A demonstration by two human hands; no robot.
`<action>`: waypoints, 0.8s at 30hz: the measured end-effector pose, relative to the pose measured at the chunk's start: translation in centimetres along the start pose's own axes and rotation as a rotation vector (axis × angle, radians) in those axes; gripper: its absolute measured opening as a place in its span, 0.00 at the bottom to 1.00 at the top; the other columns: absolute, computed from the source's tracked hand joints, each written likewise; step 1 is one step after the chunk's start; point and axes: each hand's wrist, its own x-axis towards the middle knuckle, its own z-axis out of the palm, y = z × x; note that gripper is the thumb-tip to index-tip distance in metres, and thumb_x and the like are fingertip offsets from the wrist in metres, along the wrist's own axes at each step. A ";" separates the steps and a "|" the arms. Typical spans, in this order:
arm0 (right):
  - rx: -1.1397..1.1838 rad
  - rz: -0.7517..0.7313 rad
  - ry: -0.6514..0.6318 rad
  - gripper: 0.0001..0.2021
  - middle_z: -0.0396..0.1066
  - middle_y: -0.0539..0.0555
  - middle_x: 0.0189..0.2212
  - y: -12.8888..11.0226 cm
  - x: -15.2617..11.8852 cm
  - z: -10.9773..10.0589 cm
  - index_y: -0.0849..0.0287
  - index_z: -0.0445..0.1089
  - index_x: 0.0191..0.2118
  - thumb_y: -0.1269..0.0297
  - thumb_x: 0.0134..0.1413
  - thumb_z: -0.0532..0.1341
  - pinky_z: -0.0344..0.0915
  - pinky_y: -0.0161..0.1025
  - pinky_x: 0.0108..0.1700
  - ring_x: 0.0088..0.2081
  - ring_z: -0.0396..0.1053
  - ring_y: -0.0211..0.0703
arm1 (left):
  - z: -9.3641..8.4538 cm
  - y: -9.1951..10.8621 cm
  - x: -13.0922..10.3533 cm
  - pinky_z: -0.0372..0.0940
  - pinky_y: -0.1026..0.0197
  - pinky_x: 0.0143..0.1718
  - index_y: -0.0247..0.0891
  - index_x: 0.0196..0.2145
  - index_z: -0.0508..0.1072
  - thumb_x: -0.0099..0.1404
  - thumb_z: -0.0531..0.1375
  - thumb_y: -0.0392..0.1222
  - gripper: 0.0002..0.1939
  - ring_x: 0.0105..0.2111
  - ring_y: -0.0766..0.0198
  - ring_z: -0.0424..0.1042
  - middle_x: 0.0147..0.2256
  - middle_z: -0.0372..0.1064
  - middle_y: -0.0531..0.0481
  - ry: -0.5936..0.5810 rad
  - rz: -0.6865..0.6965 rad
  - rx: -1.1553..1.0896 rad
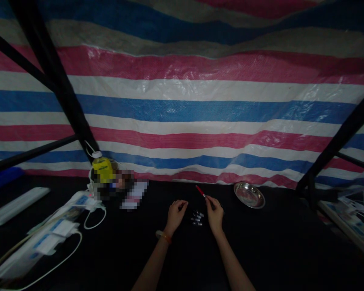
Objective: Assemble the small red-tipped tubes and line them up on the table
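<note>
In the head view my right hand [215, 212] pinches a slim red pen-like stick [199, 190] with a light section near the fingertips. It points up and to the left, away from me. My left hand [175, 213] has its thumb and fingers brought together just left of the small parts; whatever they hold is too small or dark to see. Between both hands several small shiny parts [197, 219], metallic or clear, lie in a short stack of rows on the black table [197, 258]. Their exact kind is too small to make out.
A round metal dish [249, 195] sits right of my right hand. Leftward are a blurred phone-like item [135, 195], a yellow bottle [103, 168], power strips [53, 234] with white cables, and a white bar [18, 206]. Black frame posts and a striped sheet [182, 109] bound the table.
</note>
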 end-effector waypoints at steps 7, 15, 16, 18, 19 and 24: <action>0.708 0.579 -0.073 0.12 0.73 0.52 0.25 0.1 0.0 0.9 0.59 0.75 0.29 0.61 0.33 0.69 0.60 0.33 0.22 0.21 0.64 0.35 | -0.1 0.6 -0.3 0.64 0.59 0.41 0.37 0.37 0.73 0.62 0.51 0.53 0.18 0.39 0.60 0.70 0.37 0.72 0.46 0.092 -0.092 -0.218; 0.794 0.713 -0.192 0.11 0.72 0.51 0.23 -0.7 -0.3 1.1 0.61 0.74 0.28 0.62 0.35 0.69 0.55 0.29 0.16 0.17 0.59 0.29 | -0.3 1.9 -0.5 0.64 0.64 0.32 0.37 0.44 0.68 0.58 0.55 0.57 0.24 0.30 0.65 0.69 0.30 0.68 0.50 0.160 -0.155 -0.337; 0.779 0.708 -0.206 0.11 0.72 0.52 0.23 -0.8 -0.3 1.2 0.61 0.74 0.28 0.61 0.35 0.69 0.55 0.29 0.16 0.17 0.59 0.29 | -0.3 2.0 -0.5 0.63 0.65 0.31 0.37 0.45 0.67 0.58 0.56 0.57 0.24 0.29 0.66 0.68 0.30 0.68 0.51 0.167 -0.150 -0.338; 0.757 0.705 -0.226 0.13 0.72 0.52 0.23 -1.0 -0.5 1.3 0.62 0.74 0.28 0.59 0.35 0.69 0.53 0.30 0.15 0.16 0.59 0.29 | -0.5 2.4 -0.6 0.63 0.65 0.30 0.37 0.48 0.65 0.57 0.57 0.55 0.25 0.28 0.66 0.67 0.29 0.67 0.52 0.184 -0.137 -0.330; 0.752 0.710 -0.234 0.13 0.72 0.52 0.23 -1.1 -0.5 1.3 0.62 0.74 0.28 0.59 0.35 0.70 0.52 0.29 0.15 0.16 0.58 0.29 | -0.6 2.5 -0.6 0.63 0.65 0.29 0.37 0.49 0.64 0.57 0.57 0.54 0.26 0.28 0.67 0.67 0.29 0.67 0.52 0.195 -0.132 -0.324; 0.705 0.712 -0.288 0.17 0.69 0.49 0.19 -1.4 -0.8 1.4 0.63 0.74 0.28 0.55 0.33 0.70 0.47 0.27 0.14 0.15 0.55 0.27 | -1.0 2.9 -0.8 0.63 0.64 0.30 0.38 0.48 0.66 0.59 0.56 0.52 0.22 0.29 0.65 0.68 0.30 0.69 0.51 0.206 -0.090 -0.289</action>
